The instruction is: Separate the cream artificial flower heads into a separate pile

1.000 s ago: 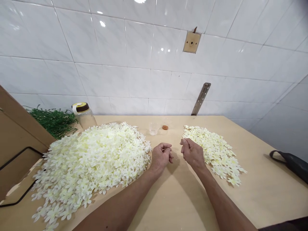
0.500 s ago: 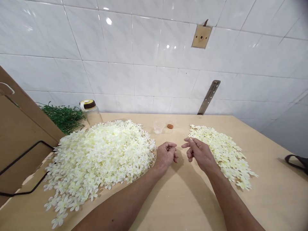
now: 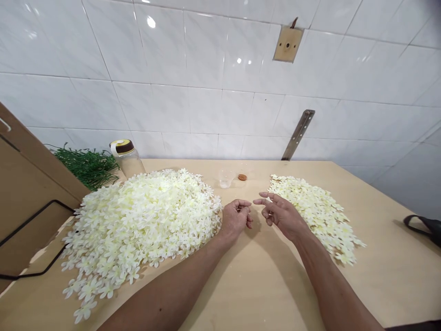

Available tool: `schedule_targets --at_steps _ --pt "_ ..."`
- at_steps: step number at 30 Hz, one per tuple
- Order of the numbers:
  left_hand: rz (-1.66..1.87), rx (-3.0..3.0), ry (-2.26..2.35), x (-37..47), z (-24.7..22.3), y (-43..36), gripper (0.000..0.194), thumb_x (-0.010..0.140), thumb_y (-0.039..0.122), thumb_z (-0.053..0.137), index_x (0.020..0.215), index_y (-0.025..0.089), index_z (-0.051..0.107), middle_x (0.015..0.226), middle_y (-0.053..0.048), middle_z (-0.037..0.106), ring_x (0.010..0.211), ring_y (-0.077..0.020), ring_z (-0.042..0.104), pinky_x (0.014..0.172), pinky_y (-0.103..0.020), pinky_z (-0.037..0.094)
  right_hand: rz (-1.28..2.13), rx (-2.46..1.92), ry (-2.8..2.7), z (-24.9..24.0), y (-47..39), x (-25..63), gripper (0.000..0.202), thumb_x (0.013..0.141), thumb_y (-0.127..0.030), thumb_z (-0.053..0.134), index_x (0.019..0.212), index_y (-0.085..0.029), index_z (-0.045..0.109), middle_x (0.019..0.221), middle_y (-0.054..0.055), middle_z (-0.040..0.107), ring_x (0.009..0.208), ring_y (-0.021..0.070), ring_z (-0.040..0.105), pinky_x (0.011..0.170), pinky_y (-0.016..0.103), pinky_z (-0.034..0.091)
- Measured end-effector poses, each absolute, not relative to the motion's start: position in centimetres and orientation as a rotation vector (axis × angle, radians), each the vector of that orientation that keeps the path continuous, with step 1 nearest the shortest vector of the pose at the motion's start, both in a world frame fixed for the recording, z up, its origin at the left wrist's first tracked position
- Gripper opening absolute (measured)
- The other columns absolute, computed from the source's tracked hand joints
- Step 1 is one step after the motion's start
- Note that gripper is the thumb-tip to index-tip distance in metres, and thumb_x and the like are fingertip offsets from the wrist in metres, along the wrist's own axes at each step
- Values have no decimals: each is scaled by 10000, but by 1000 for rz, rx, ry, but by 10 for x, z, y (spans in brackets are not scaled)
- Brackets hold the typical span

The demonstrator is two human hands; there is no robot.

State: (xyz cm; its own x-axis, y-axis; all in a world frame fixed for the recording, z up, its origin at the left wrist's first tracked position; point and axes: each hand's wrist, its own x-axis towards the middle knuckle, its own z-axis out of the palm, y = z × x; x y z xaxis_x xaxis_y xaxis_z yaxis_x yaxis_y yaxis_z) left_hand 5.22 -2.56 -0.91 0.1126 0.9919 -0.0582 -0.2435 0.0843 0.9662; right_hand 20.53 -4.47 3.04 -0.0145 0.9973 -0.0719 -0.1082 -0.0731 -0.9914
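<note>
Above the tabletop, my left hand (image 3: 236, 217) is closed in a pinch, with thumb and index finger together; anything between those fingertips is too small to make out. Facing it, close but apart, is my right hand (image 3: 280, 214). Two of its fingers point left, and a small white piece (image 3: 268, 199) shows between them, its kind unclear. Beside my left hand lies a large heap of white-yellow artificial flowers (image 3: 148, 216). A smaller, flatter spread of similar flower heads (image 3: 313, 207) lies to the right, partly behind my right hand and forearm.
Beyond my hands stand a small clear plastic cup (image 3: 225, 179) and a brown round object (image 3: 242, 177). A clear bottle (image 3: 129, 158) and green artificial stems (image 3: 84, 165) are at back left. A cardboard box (image 3: 34, 161) borders the left; a black strap (image 3: 422, 225) lies far right.
My right hand has shifted slightly left, its fingertips nearer my left hand, and the white piece shows more plainly. My left hand keeps its pinch. The camera view has tilted slightly.
</note>
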Motion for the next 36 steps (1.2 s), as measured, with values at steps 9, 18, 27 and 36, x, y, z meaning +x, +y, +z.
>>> schedule_targets --at_steps 9,18,27,36 --pt "1183 989 989 53 -10 -25 141 741 110 589 870 120 643 678 -4 608 411 -83 540 363 -211 450 1225 -1303 -1128 29 -44 211 470 783 -651 621 811 -183 587 486 -50 518 329 63 342 308 197 260" --pt "1234 965 969 51 -6 -24 121 797 221 599 871 129 627 679 0 606 385 -78 526 365 -220 450 419 -1597 -1734 19 -44 189 489 942 -546 384 613 -212 526 461 -5 526 449 139 505 508 260 386" --pt "1174 985 933 50 -2 -28 222 811 372 621 800 151 601 533 9 595 406 -123 554 407 -235 461 427 -1618 -2010 4 -46 179 531 981 -283 309 1491 -141 286 698 34 671 598 197 615 586 300 454" --pt "1236 929 948 46 3 -26 227 767 358 664 719 142 613 509 13 566 371 -97 492 401 -228 415 101 -1385 -1786 8 -47 180 319 930 -350 514 1189 -197 622 1012 86 704 564 130 580 639 294 502"
